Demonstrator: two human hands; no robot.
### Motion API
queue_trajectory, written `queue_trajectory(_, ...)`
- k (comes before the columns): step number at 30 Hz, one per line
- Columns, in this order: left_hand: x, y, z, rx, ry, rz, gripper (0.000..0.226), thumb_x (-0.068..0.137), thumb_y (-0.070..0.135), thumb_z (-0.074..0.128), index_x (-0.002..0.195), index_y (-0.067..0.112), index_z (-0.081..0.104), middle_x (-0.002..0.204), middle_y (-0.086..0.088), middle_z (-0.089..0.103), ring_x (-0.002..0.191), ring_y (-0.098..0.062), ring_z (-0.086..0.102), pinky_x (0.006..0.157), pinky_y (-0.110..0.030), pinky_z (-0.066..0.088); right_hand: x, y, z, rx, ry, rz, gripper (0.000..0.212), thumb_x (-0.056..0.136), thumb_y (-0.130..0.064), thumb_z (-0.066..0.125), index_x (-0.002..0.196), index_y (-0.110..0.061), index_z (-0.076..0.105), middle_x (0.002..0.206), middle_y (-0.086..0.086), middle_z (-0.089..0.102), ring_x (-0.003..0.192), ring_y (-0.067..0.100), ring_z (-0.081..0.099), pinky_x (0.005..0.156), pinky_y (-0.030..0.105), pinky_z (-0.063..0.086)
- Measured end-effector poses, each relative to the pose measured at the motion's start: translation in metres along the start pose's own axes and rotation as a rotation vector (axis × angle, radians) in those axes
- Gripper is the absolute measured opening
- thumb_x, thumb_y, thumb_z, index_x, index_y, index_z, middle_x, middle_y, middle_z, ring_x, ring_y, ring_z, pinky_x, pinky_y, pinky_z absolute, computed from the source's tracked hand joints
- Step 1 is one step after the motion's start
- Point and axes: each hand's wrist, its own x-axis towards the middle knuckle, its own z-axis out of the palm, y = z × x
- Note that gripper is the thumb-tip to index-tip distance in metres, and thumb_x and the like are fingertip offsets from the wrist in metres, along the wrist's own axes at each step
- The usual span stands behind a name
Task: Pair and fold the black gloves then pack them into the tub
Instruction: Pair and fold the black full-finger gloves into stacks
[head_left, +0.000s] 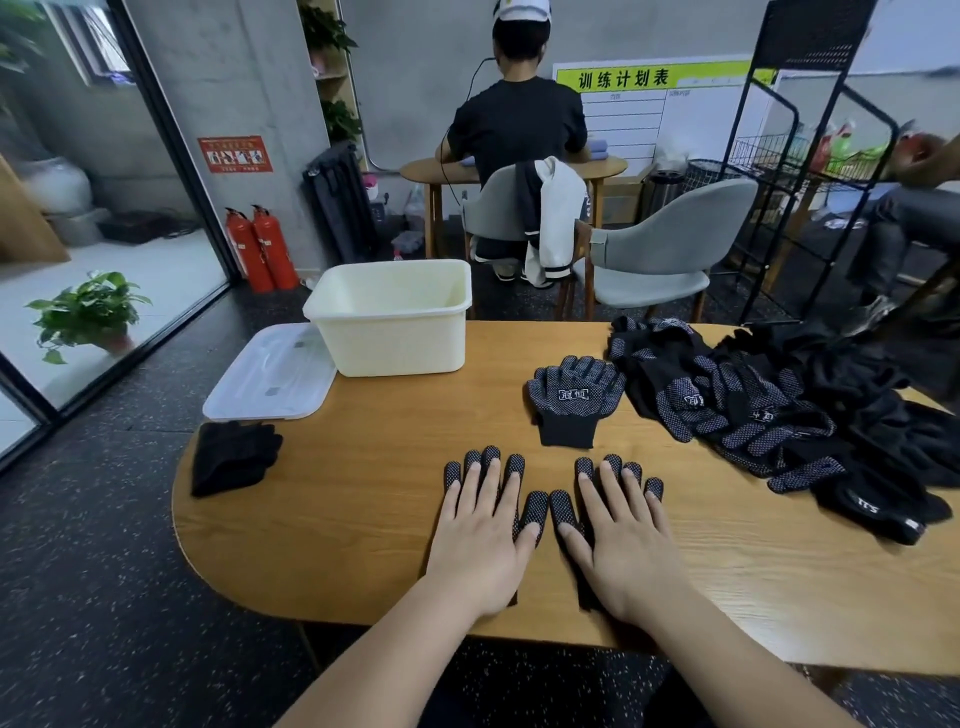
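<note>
Two black dotted gloves lie flat side by side near the table's front edge. My left hand (480, 535) lies flat, fingers spread, on the left glove (535, 506). My right hand (621, 535) lies flat the same way on the right glove (563, 506). Only the gloves' fingertips and thumbs show around my fingers. Another dotted glove (574, 397) with a white label lies flat just beyond my hands. A heap of black gloves (779, 410) covers the table's right side. A folded black pair (231, 457) sits at the left end. The cream tub (392, 317) stands at the far left edge and shows nothing inside.
The tub's clear lid (270, 374) lies left of the tub, overhanging the wooden table (363, 493). Beyond the table stand grey chairs (670, 249), a seated person facing away (517, 130) and a black wire rack (810, 156) at the right.
</note>
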Motion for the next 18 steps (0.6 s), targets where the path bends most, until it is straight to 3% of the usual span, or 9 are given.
queue_trajectory(4, -0.015, 0.003, 0.003, -0.065, 0.074, 0.007, 0.072, 0.108, 0.063, 0.009, 0.17, 0.028, -0.002, 0.175, 0.004, -0.019, 0.16, -0.015, -0.025, 0.132, -0.044, -0.007, -0.013, -0.002, 0.003, 0.043, 0.046, -0.018, 0.083, 0.096, -0.074, -0.002, 0.168, -0.032, -0.001, 0.175, -0.005, -0.013, 0.16, 0.017, -0.019, 0.131, 0.042, -0.003)
queue_trajectory(7, -0.023, 0.001, 0.0, -0.276, 0.293, 0.03, 0.059, 0.11, 0.055, 0.023, 0.162, 0.03, 0.038, 0.173, 0.013, 0.021, 0.161, -0.007, 0.003, 0.132, -0.039, 0.01, -0.019, 0.004, -0.001, 0.279, 0.224, -0.075, 0.067, 0.105, -0.064, 0.023, 0.162, -0.031, 0.037, 0.173, -0.01, 0.021, 0.162, 0.011, 0.004, 0.132, 0.04, 0.01)
queue_trajectory(9, -0.031, -0.003, 0.0, -0.429, 0.423, 0.072, 0.041, 0.108, 0.044, 0.039, 0.137, 0.031, 0.065, 0.147, 0.021, 0.051, 0.145, -0.004, 0.035, 0.122, -0.035, 0.031, -0.028, 0.011, -0.003, 0.471, 0.375, -0.131, 0.043, 0.107, -0.049, 0.044, 0.139, -0.03, 0.066, 0.154, -0.014, 0.051, 0.151, 0.012, 0.034, 0.124, 0.04, 0.031)
queue_trajectory(10, -0.036, -0.006, 0.002, -0.457, 0.459, 0.096, 0.032, 0.106, 0.04, 0.044, 0.122, 0.03, 0.07, 0.129, 0.024, 0.055, 0.131, -0.003, 0.044, 0.113, -0.033, 0.038, -0.033, 0.014, -0.003, 0.516, 0.439, -0.157, 0.033, 0.106, -0.043, 0.051, 0.125, -0.029, 0.073, 0.139, -0.017, 0.06, 0.139, 0.011, 0.045, 0.116, 0.039, 0.04)
queue_trajectory(12, -0.043, -0.012, 0.003, -0.436, 0.435, 0.137, 0.022, 0.103, 0.037, 0.048, 0.105, 0.031, 0.07, 0.109, 0.026, 0.051, 0.111, -0.002, 0.046, 0.1, -0.032, 0.042, -0.041, 0.018, -0.002, 0.505, 0.495, -0.192, 0.024, 0.101, -0.038, 0.057, 0.106, -0.028, 0.077, 0.117, -0.02, 0.063, 0.116, 0.008, 0.053, 0.098, 0.036, 0.05)
queue_trajectory(14, -0.046, -0.016, 0.004, -0.376, 0.371, 0.164, 0.022, 0.101, 0.041, 0.047, 0.103, 0.032, 0.067, 0.106, 0.027, 0.047, 0.108, 0.0, 0.042, 0.1, -0.032, 0.041, -0.044, 0.019, 0.004, 0.398, 0.475, -0.236, 0.014, 0.098, -0.034, 0.063, 0.1, -0.029, 0.075, 0.11, -0.018, 0.061, 0.104, 0.01, 0.055, 0.087, 0.038, 0.053)
queue_trajectory(18, -0.045, -0.017, 0.0, -0.303, 0.316, 0.129, 0.025, 0.103, 0.044, 0.049, 0.118, 0.035, 0.067, 0.114, 0.025, 0.046, 0.116, 0.0, 0.039, 0.106, -0.027, 0.035, -0.041, 0.014, 0.011, 0.257, 0.394, -0.282, 0.017, 0.097, -0.04, 0.059, 0.108, -0.034, 0.072, 0.117, -0.018, 0.06, 0.109, 0.014, 0.056, 0.086, 0.036, 0.05)
